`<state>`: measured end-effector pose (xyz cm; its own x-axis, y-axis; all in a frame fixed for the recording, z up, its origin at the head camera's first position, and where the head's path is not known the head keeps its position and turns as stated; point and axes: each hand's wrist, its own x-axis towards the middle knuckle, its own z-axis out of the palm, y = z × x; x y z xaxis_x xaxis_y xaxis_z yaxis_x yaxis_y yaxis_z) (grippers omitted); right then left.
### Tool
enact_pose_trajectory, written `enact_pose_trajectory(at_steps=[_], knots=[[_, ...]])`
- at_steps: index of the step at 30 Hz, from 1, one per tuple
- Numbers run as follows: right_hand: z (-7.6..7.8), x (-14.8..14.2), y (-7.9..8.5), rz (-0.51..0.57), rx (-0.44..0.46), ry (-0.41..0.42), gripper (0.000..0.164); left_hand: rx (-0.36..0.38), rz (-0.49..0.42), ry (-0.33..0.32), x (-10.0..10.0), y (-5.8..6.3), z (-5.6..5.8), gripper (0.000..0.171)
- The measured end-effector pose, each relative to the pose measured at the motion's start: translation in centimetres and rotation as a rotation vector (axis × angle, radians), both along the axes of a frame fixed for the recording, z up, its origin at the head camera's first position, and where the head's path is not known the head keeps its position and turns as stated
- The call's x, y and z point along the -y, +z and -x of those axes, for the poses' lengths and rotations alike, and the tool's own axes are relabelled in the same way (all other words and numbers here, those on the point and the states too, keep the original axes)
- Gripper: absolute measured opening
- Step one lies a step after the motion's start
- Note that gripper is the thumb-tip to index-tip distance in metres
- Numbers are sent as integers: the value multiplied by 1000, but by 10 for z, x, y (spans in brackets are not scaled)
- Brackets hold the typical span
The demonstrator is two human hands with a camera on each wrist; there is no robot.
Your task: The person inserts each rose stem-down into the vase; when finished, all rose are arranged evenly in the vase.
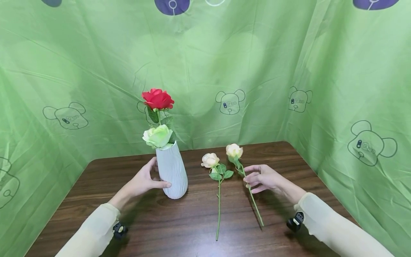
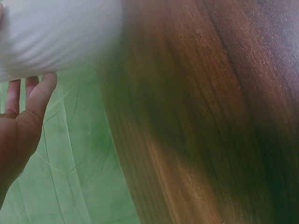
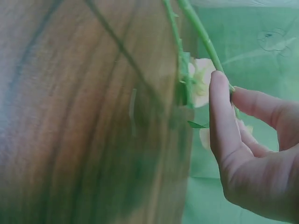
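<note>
My left hand (image 1: 144,180) holds the white ribbed vase (image 1: 173,173), thumb across its front and fingers round the far side. The vase leans a little to the left. In it stand a tall red rose (image 1: 158,99) and a lower pale green and white rose (image 1: 158,136). With thumb and forefinger my right hand (image 1: 265,178) pinches the green stem of a cream rose (image 1: 234,151). In the right wrist view this stem (image 3: 203,35) slants past the thumb tip. Between the hands a second cream rose (image 1: 210,160) lies on the table, its bloom pointing away.
The dark wooden table (image 1: 179,228) has its far edge against a green curtain (image 1: 199,64) printed with bear faces, which encloses the back and both sides. A dark wrist device (image 1: 295,221) sits at the right cuff, another wrist device (image 1: 120,230) at the left.
</note>
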<state>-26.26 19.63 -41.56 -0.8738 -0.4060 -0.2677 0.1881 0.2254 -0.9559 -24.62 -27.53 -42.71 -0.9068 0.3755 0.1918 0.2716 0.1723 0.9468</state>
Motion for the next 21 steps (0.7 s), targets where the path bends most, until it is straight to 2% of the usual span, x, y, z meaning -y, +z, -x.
enact_pose_trajectory(at_steps=[5, 11, 13, 18, 21], knots=[[2, -7, 10, 54, -3, 24, 65, -2, -8, -11, 1, -1, 1, 77], [2, -12, 17, 131, 18, 11, 70, 9, -15, -6, 0, -1, 1, 77], [2, -13, 19, 172, 26, 4, 64, 11, -18, -8, 0, -1, 1, 78], [3, -15, 23, 310, 54, -20, 30, 7, -18, -15, 0, -1, 0, 79], [4, -15, 24, 379, 62, -47, 16, 2, -10, -8, 0, -1, 0, 77]])
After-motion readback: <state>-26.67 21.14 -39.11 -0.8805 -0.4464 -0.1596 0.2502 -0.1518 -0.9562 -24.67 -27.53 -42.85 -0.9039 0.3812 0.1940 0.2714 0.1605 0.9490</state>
